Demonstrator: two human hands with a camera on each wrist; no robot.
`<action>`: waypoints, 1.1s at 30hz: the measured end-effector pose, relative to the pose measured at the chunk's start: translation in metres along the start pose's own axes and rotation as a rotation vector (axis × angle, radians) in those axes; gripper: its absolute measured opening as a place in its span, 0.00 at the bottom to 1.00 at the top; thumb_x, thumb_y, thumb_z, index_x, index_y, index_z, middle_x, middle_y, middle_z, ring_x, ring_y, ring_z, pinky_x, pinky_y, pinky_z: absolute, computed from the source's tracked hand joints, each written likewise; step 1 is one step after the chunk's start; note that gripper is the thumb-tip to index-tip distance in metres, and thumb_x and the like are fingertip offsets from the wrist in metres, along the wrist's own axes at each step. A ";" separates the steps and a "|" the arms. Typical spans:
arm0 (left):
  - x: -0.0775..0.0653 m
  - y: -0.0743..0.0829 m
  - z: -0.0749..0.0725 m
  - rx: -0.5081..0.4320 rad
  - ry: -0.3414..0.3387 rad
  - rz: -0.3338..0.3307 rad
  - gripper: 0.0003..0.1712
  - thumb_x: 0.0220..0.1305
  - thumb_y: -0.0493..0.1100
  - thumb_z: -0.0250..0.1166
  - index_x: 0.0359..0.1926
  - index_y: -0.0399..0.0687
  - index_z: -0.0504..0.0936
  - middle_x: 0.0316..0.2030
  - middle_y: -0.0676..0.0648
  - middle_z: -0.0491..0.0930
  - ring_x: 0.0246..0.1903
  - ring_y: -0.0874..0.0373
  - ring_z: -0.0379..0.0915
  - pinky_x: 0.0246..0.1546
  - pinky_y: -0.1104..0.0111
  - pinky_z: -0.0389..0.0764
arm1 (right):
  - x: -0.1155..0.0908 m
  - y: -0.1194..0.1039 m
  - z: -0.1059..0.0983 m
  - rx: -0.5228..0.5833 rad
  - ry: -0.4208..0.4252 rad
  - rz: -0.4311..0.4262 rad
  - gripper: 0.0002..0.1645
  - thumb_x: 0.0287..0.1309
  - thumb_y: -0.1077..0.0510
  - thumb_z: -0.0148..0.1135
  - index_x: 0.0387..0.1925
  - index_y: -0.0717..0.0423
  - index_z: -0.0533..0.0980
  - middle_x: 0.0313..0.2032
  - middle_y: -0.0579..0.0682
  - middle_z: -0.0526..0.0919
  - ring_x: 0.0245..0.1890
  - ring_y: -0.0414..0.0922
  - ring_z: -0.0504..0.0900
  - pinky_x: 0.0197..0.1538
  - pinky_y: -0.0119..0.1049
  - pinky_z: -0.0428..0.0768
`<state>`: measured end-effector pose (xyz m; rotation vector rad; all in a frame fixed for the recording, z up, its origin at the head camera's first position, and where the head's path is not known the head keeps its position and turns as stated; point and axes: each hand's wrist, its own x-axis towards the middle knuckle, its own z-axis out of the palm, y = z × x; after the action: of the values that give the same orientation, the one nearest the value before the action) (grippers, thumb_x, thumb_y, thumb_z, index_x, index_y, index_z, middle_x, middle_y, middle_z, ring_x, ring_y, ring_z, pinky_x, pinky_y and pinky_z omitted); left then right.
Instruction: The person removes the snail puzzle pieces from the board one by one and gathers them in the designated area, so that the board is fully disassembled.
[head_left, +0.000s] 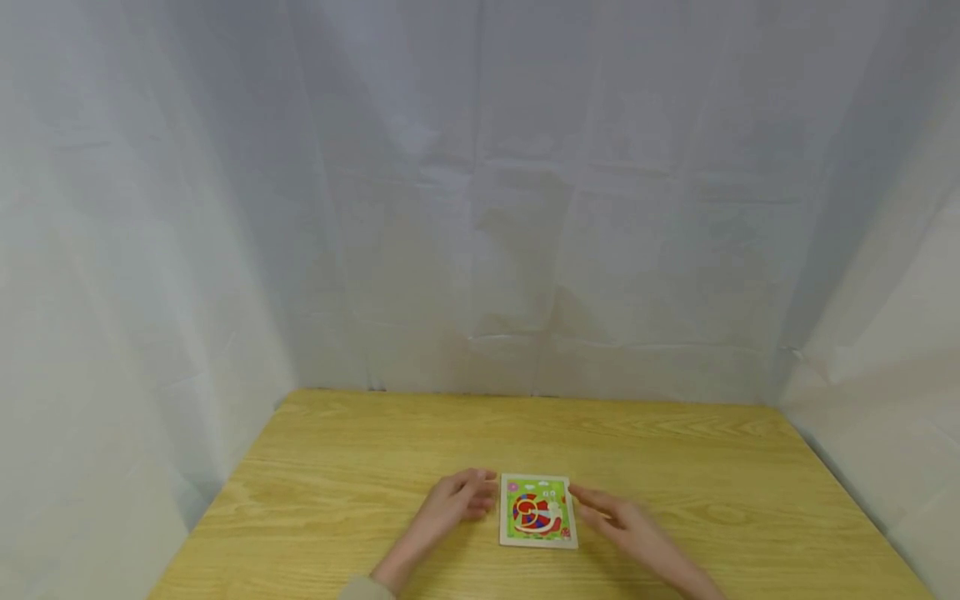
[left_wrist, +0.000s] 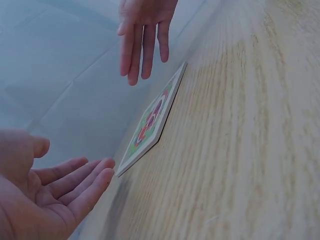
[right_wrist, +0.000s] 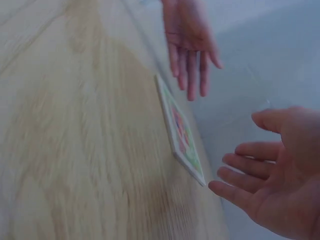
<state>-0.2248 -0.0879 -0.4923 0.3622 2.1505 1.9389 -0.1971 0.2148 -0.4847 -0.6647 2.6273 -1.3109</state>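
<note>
A square wooden picture puzzle [head_left: 537, 511] with a pale frame lies flat on the table; its green picture shows a red and blue snail. Just off its left edge is my left hand [head_left: 457, 500], fingers extended toward it. On the other side, my right hand [head_left: 618, 525] has its fingertips close to the right edge, slightly blurred. Both wrist views show the palms facing inward, with nothing held in the left hand [left_wrist: 60, 195] or the right hand [right_wrist: 275, 180]. Whether any fingertip touches the frame I cannot tell.
The puzzle lies toward the near side of a light wood table [head_left: 337, 467]. Pale sheeting [head_left: 525, 208] hangs behind the table's far edge and along both sides. A beige sleeve cuff [head_left: 365, 589] shows at the left wrist.
</note>
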 end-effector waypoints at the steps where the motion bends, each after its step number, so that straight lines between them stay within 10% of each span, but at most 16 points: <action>1: 0.001 0.001 0.000 0.002 -0.002 0.003 0.28 0.81 0.48 0.48 0.62 0.24 0.72 0.55 0.26 0.79 0.51 0.36 0.81 0.50 0.54 0.84 | 0.000 0.000 0.001 -0.079 -0.007 -0.031 0.30 0.77 0.50 0.52 0.70 0.66 0.68 0.67 0.66 0.72 0.62 0.65 0.75 0.57 0.49 0.81; 12: 0.016 0.009 0.000 0.099 -0.013 0.096 0.27 0.82 0.49 0.47 0.62 0.27 0.74 0.55 0.29 0.80 0.53 0.36 0.80 0.52 0.52 0.83 | -0.014 0.004 0.011 -0.537 -0.140 -0.163 0.42 0.74 0.35 0.48 0.75 0.60 0.61 0.76 0.58 0.59 0.73 0.59 0.61 0.67 0.61 0.66; 33: 0.063 0.026 0.031 0.410 -0.103 0.248 0.21 0.81 0.47 0.49 0.57 0.38 0.82 0.50 0.42 0.86 0.50 0.48 0.82 0.50 0.61 0.83 | -0.010 0.003 0.012 -0.566 -0.326 -0.112 0.46 0.71 0.30 0.47 0.78 0.52 0.58 0.77 0.51 0.58 0.75 0.53 0.60 0.65 0.67 0.66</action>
<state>-0.2736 -0.0357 -0.4695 0.8149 2.5246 1.5310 -0.1851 0.2122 -0.4957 -1.0079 2.6992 -0.4015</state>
